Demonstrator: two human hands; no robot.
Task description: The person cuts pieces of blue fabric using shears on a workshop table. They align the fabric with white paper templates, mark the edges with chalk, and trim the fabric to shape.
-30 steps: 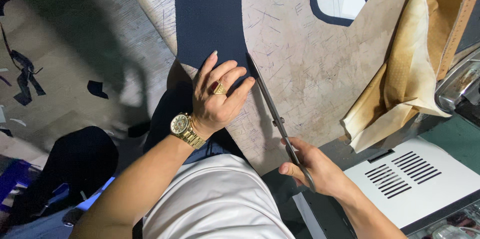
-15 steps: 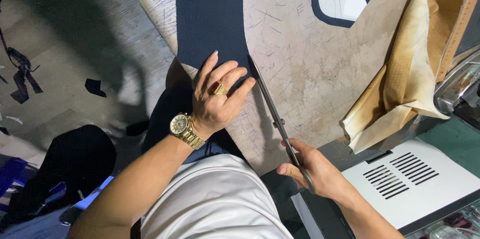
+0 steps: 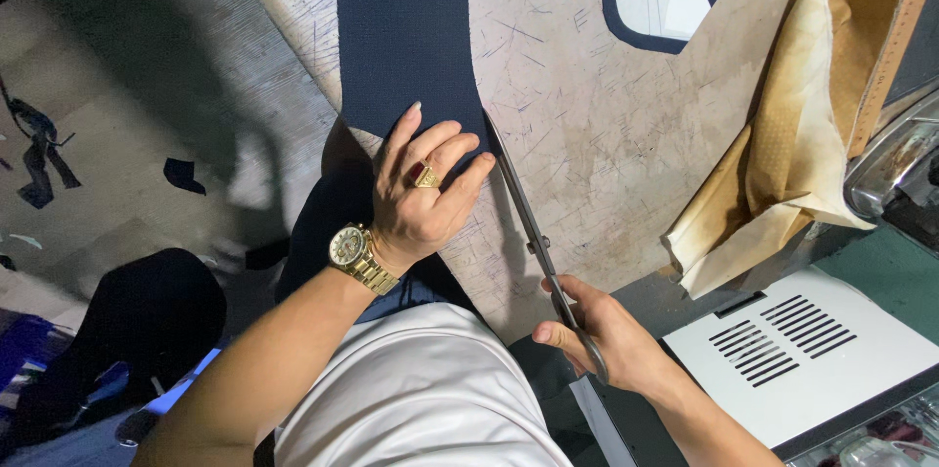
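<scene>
Navy woven fabric [image 3: 406, 32], a long dark strip, lies flat on the scratched, pen-marked beige worktable [image 3: 587, 125] and hangs over its near edge toward the person's lap. Compared with a second ago almost nothing has shifted: the left hand [image 3: 421, 198] stays pressed on the strip's lower end, fingers spread wide and flat, and the long steel scissors [image 3: 533, 222] keep their line along the strip's right edge. The blades look nearly together, tip just beside the index finger, so the cut appears to be creeping along that edge rather than leaping ahead (the view itself has barely drifted). The right hand [image 3: 597, 345] is wrapped round the scissor handles, fingers closed through the loops.

Hidden or unclear: the handles are buried in the right fist, the cloth under the left palm cannot be seen, and whether the blades bite fabric or only run beside it is hard to tell. A tan folded cloth [image 3: 812, 134] lies at right, its far end cut off by the frame.
</scene>
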